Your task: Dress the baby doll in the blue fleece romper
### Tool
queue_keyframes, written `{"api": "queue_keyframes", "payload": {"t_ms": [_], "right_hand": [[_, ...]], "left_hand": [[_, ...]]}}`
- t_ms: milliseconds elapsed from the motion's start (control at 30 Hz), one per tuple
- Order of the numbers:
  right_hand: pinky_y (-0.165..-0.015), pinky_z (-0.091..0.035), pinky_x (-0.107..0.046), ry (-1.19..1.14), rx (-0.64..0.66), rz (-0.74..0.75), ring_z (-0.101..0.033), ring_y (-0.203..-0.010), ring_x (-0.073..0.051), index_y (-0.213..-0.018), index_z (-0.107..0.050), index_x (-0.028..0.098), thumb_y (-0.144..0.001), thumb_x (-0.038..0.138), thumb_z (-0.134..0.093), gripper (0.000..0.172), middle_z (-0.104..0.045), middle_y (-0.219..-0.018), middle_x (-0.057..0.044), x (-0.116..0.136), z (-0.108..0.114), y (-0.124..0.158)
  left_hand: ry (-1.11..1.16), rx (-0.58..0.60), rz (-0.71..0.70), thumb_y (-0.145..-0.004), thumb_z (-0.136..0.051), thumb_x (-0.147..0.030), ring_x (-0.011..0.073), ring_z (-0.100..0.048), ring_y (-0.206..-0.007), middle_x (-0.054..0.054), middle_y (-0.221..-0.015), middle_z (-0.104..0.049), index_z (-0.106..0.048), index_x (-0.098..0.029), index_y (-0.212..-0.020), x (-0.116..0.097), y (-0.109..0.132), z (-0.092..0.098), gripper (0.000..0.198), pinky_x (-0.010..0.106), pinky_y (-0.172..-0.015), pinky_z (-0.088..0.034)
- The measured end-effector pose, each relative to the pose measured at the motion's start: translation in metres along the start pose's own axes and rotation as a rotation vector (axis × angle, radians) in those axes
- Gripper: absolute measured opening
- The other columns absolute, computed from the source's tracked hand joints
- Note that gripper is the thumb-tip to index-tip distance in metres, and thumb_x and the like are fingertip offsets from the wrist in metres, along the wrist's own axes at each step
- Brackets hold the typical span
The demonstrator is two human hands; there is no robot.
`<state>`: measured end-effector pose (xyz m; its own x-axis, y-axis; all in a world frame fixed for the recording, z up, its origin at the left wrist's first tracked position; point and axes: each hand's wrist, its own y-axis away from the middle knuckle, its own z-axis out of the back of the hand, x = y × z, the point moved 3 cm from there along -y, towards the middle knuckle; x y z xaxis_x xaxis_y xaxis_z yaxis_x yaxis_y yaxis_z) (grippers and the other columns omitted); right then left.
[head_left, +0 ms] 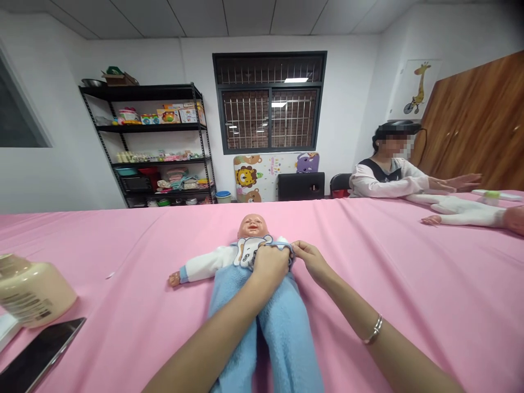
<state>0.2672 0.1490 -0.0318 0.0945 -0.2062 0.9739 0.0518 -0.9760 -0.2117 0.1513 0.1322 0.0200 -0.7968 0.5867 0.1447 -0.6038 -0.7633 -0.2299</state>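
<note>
A baby doll (252, 226) lies on its back with its head at the far end, dressed in a blue and white fleece romper (233, 289) with a bear face on the chest. One sleeved arm (207, 265) stretches out to the left; the doll's other arm is not visible. My left hand (272, 261) is closed on the romper at the right of the chest, fingers bent into the cloth. Beside it, my right hand (313, 261) pinches the blue-trimmed edge of the romper near the shoulder. A silver bracelet (374, 329) circles my right wrist.
Pink cloth (135, 305) covers the table. A cream bottle (36, 292) and a phone (41, 355) lie at the near left. Across the right side sits another person (387, 174), arms on the table, by a second doll (470, 210) in white. Shelves (149, 128) stand behind.
</note>
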Motion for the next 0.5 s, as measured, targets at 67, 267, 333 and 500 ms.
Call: {"api": "queue_keyframes", "payload": {"t_ms": [67,267,333,500], "right_hand": [[-0.058,-0.031,-0.022,0.024,0.03,-0.024,-0.039,-0.058,-0.009,-0.063,-0.047,0.013,-0.065,0.059,-0.061,0.048,-0.045,-0.059,0.002,-0.001,0.004,-0.013],[-0.054,-0.028,-0.021,0.061,0.069,-0.095,-0.035,-0.054,-0.006,-0.061,-0.046,0.013,-0.06,0.057,-0.065,0.048,-0.042,-0.056,0.004,-0.011,0.009,-0.06],[-0.055,-0.031,-0.021,0.04,0.042,-0.124,-0.038,-0.055,-0.007,-0.066,-0.05,0.012,-0.058,0.053,-0.067,0.045,-0.047,-0.059,0.003,-0.019,0.005,-0.073],[-0.059,-0.041,-0.027,0.032,0.06,-0.071,-0.046,-0.059,-0.012,-0.062,-0.049,0.015,-0.056,0.046,-0.065,0.036,-0.051,-0.059,0.0,-0.025,-0.019,-0.087]], "left_hand": [[-0.012,-0.034,-0.029,-0.078,-0.054,-0.022,0.0278,-0.061,-0.083,0.013,-0.087,-0.064,-0.059,-0.011,-0.1,0.001,0.003,0.002,0.024,0.039,-0.076,-0.044],[-0.02,-0.116,-0.002,-0.077,-0.061,-0.029,0.0278,-0.058,-0.09,0.014,-0.089,-0.063,-0.059,-0.012,-0.1,0.006,0.013,0.024,0.028,0.036,-0.078,-0.044],[0.002,-0.116,0.023,-0.077,-0.061,-0.032,0.0279,-0.059,-0.088,0.013,-0.088,-0.064,-0.06,-0.013,-0.099,0.01,0.017,0.036,0.029,0.037,-0.077,-0.044],[0.211,-0.116,0.12,-0.074,-0.06,-0.043,0.0261,-0.06,-0.085,0.007,-0.087,-0.066,-0.062,-0.022,-0.101,0.03,0.023,0.055,0.035,0.035,-0.076,-0.044]]}}
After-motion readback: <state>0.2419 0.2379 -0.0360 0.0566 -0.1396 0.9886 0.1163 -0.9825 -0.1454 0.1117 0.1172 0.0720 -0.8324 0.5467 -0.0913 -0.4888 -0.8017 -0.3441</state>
